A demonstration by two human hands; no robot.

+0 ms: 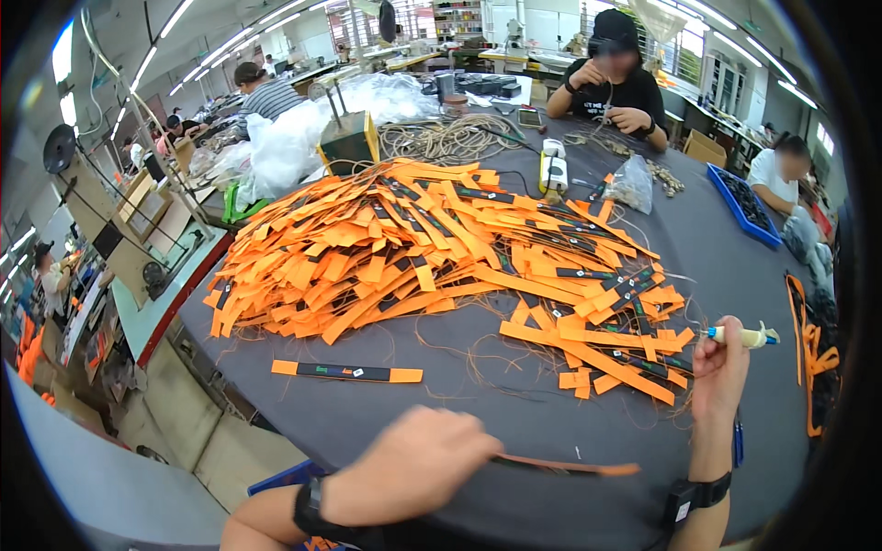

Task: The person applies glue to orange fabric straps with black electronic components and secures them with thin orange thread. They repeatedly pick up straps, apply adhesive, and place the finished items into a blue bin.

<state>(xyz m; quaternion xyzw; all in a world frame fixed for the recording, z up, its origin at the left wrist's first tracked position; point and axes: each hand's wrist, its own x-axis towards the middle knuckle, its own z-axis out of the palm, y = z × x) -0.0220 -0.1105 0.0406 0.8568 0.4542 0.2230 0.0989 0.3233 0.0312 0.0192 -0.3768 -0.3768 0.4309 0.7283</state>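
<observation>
Left hand (418, 468): closed on one end of an orange-and-black strip (570, 466), pressed flat at the near edge of the dark table (459, 404). Right hand (721, 363): fist wrapped round a small pale tool (749, 337), held clear above the strip. Step, judged: strip positioned for working. Next move likely needs the tool tip brought down onto it. Orange strip heap (432, 248): table centre.

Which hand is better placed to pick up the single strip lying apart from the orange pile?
Left, probably. The left hand is nearer the lone strip, though it holds another strip. The right hand is farther away, gripping a small tool.
</observation>
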